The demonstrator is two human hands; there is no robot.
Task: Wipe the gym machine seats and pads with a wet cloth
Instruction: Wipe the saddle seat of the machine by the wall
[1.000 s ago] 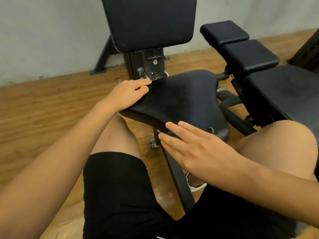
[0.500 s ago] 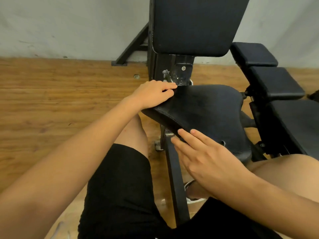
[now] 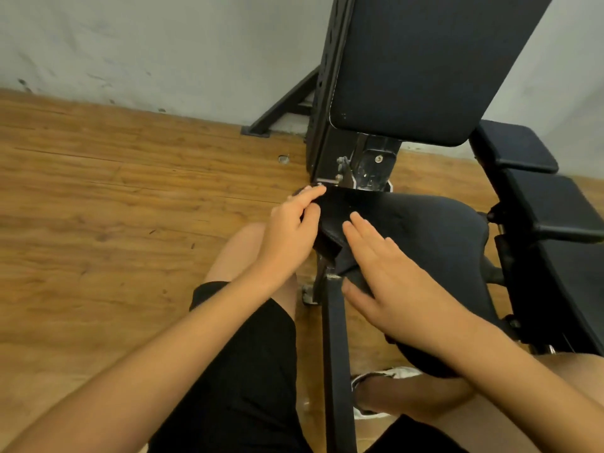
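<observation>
1. A person sits astride a gym bench, both bare hands on its black seat (image 3: pixel 441 230) at centre frame.
2. A dark cloth (image 3: pixel 333 220) lies over the seat's left part, its near-left edge hanging folded over the side; the two blacks are hard to tell apart further right.
3. The left hand (image 3: pixel 291 230) pinches the cloth's far-left corner between curled fingers and thumb, just near of the metal bracket (image 3: pixel 369 165).
4. The right hand (image 3: pixel 392 282) lies flat on the cloth, fingers straight and close together, pointing far-left, just beside the left hand.
5. A black back pad (image 3: pixel 425 60) rises tilted beyond the seat, filling the far right of the view.
6. A black frame bar (image 3: pixel 336 354) runs from under the seat toward the viewer, between legs in black shorts (image 3: pixel 245 371); a white shoe (image 3: pixel 376 380) shows right of it.
7. More black pads (image 3: pixel 552 204) stand at the right edge, close to the seat.
8. The floor (image 3: pixel 114 207) is scuffed brown wood plank, meeting a pale grey, marked wall (image 3: pixel 147 44) at the far side.
</observation>
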